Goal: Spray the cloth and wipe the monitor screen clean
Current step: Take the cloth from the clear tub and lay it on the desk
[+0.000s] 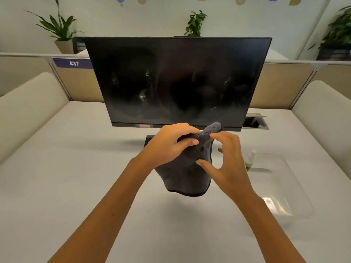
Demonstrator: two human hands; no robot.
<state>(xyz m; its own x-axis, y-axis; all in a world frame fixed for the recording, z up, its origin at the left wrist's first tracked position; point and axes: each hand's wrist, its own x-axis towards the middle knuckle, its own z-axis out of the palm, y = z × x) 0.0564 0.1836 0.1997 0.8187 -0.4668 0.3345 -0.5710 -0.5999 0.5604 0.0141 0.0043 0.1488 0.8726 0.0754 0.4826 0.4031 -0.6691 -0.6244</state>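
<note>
A dark grey cloth hangs above the desk in front of the black monitor, whose screen is off and shows smudges. My left hand grips the cloth's upper part, thumb and fingers curled round it. My right hand is beside the cloth on its right; its thumb touches the cloth and its fingers are spread and relaxed. A small spray bottle with a white top and green contents stands in a clear plastic tray, partly hidden behind my right hand.
The clear tray sits on the white desk at the right. The monitor's stand base is just behind my hands. A cable opening lies at the back right. Padded partitions flank the desk; plants stand behind.
</note>
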